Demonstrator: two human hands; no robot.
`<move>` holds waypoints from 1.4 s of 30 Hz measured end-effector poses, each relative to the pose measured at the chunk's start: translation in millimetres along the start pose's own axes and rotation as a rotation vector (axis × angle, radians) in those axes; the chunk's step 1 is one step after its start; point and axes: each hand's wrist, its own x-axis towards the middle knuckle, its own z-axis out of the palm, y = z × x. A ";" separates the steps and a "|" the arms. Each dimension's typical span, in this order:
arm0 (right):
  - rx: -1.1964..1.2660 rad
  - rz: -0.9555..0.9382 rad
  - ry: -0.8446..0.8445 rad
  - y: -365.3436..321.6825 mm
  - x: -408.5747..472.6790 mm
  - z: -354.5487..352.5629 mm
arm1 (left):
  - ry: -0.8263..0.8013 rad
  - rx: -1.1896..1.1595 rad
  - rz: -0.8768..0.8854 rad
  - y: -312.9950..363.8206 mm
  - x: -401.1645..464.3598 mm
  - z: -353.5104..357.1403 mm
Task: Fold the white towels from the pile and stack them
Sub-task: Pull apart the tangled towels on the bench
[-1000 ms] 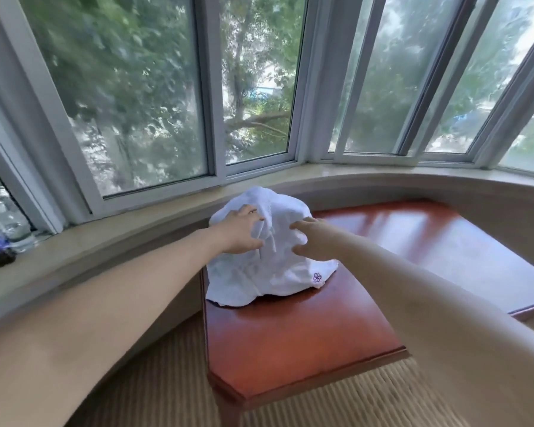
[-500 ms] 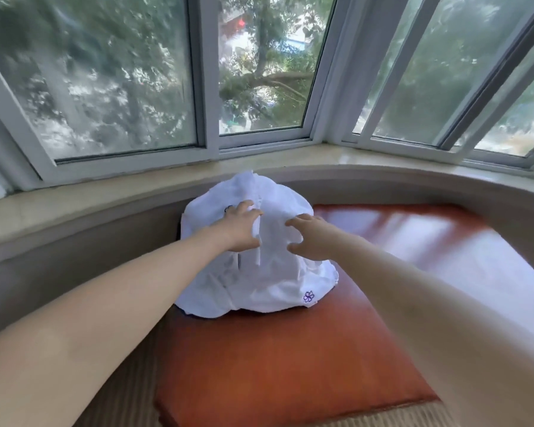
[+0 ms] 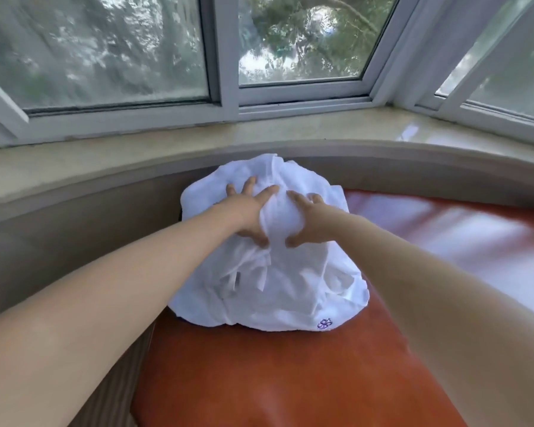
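Beneath the bay window and its pale stone sill, a glossy red-brown table is seen, set close to the curved wall. At the table's far left end a crumpled pile of white towels is heaped, a small purple emblem shown at its near right hem. One bunched fold at the top of the pile is gripped from both sides: by the left hand, fingers spread and thumb pressed in, and by the right hand, fingers curled over it.
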 end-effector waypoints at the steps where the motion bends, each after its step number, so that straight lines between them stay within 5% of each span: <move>1: -0.010 0.000 -0.028 0.5 6.3 2.0 | -0.019 0.010 -0.006 0.6 4.1 -0.1; 7: -0.143 -0.018 -0.031 -8.6 33.3 13.7 | -0.118 0.067 -0.077 3.2 21.8 5.0; 23: 0.043 -0.256 0.315 27.7 3.7 32.2 | 0.245 0.131 -0.077 44.0 -6.3 23.1; 32: -0.011 -0.429 0.461 117.5 -96.8 -14.4 | 0.380 0.069 -0.176 166.3 -87.7 9.9; 42: -0.059 -0.371 0.640 234.2 -180.5 -35.1 | 0.517 0.068 -0.086 298.2 -114.5 13.5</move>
